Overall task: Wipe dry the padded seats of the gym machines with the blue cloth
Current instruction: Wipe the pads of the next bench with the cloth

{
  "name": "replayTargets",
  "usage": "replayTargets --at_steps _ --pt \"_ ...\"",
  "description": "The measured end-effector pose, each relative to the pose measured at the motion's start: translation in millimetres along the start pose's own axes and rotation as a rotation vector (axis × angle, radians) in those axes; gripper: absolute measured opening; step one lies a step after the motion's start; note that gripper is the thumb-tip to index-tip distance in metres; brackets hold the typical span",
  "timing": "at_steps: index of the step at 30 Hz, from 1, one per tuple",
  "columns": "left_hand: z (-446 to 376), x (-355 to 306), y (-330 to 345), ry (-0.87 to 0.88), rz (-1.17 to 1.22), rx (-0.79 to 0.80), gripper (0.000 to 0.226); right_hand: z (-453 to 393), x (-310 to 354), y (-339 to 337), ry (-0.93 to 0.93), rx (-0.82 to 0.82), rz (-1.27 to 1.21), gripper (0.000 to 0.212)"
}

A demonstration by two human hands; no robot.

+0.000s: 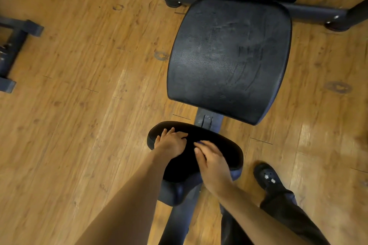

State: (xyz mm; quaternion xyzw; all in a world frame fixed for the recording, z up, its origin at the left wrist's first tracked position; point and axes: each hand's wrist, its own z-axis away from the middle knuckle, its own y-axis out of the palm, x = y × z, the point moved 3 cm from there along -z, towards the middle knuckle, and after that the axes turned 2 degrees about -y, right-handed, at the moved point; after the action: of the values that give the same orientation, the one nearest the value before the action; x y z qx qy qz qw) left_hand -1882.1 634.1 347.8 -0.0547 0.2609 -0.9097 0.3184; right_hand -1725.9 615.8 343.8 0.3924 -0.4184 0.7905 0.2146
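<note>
The fingers of the left hand (171, 144) are curled and bunched, pressing down on the left end of a small black pad (223, 151), the knuckles raised and the thumb pointing right across the pad's smooth top. The right hand (212, 162) lies just beside it, fingers bent and close together over a sliver of blue cloth (201, 142) that peeps out past the fingertips; most of the cloth is hidden under the hand, so its shape cannot be told. Both bare forearms reach in from the near edge. The small pad is an oval, rounded cushion with a dull black skin, sitting on a thicker dark-blue padded piece and a metal post below. Beyond it, farther off, lies the large seat pad (229, 59), a broad, rounded-cornered slab of black grained vinyl, creased and faintly streaked where light catches it. A dark steel frame (310, 11) of tubes with bolted feet crosses behind it. To the near right stands a black shoe (266, 177) under a dark trouser leg. The floor (79, 85) is glossy wood-look plank, marked with ring stains, and another dark metal stand (14, 45) rests at the far left.
</note>
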Motion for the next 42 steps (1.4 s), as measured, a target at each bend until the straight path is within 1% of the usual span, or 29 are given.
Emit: replayTargets --at_steps 3,5,7,10,12,15,17,21,25,27,30,31,32,35,37,38,40,42 --pt "1.4 1.3 1.0 0.008 0.009 -0.010 0.044 8.9 10.0 8.7 -0.013 -0.036 -0.058 0.055" --pt "2.9 1.6 1.5 0.014 0.007 -0.011 0.044 7.4 2.3 5.3 -0.058 -0.028 -0.008 0.066" --pt "3.9 1.4 0.6 0.020 0.014 -0.006 0.044 2.7 -13.1 -3.0 -0.090 -0.022 0.073 0.061" --pt "7.8 1.6 -0.6 0.026 0.018 0.006 0.044 -5.2 -41.7 -16.0 -0.070 -0.043 0.159 0.057" --pt "11.6 2.4 0.0 0.031 0.032 0.011 0.044 -9.6 -52.9 -19.0 -0.057 -0.050 0.172 0.056" --pt "23.5 1.2 -1.5 0.054 0.068 0.023 0.044 -10.8 -52.5 -18.1 -0.058 -0.061 0.161 0.038" --pt "38.4 -1.8 -3.6 0.099 0.080 0.007 0.044 -6.4 -47.1 -18.8 -0.061 -0.086 0.120 0.033" --pt "70.8 0.6 -0.3 0.211 0.118 -0.097 0.042 9.6 -30.7 -18.3 -0.062 -0.118 -0.028 0.036" --pt "91.1 16.0 12.3 0.285 0.049 -0.176 0.045 23.0 -14.7 -10.0 -0.108 -0.193 -0.062 0.041" --pt "99.2 18.9 21.1 0.334 0.006 -0.278 0.045 28.5 -10.6 -2.8 -0.142 -0.244 -0.047 0.048" --pt "103.5 20.0 29.7 0.363 0.030 -0.489 0.040 33.1 -12.8 8.1 -0.218 -0.307 0.070 0.044" --pt "102.8 19.5 31.0 0.361 0.051 -0.525 0.040 33.7 -17.8 9.6 -0.247 -0.306 0.132 0.043" --pt "102.6 20.5 31.3 0.355 0.074 -0.547 0.042 32.3 -23.9 10.0 -0.281 -0.291 0.194 0.043" --pt "100.4 22.4 32.7 0.364 0.135 -0.573 0.064 23.0 -47.4 1.5 -0.351 -0.252 0.370 0.043" --pt "96.6 25.0 33.8 0.375 0.169 -0.581 0.068 17.7 -56.2 -5.1 -0.349 -0.251 0.431 0.043" --pt "96.0 25.4 34.1 0.382 0.175 -0.587 0.068 16.8 -56.6 -6.6 -0.331 -0.252 0.430 0.043" --pt "96.0 25.5 32.3 0.388 0.160 -0.599 0.068 17.7 -51.5 -5.1 -0.267 -0.266 0.349 0.041" --pt "97.9 26.0 30.4 0.387 0.154 -0.609 0.069 26.0 -39.1 1.7 -0.243 -0.326 0.237 0.041"
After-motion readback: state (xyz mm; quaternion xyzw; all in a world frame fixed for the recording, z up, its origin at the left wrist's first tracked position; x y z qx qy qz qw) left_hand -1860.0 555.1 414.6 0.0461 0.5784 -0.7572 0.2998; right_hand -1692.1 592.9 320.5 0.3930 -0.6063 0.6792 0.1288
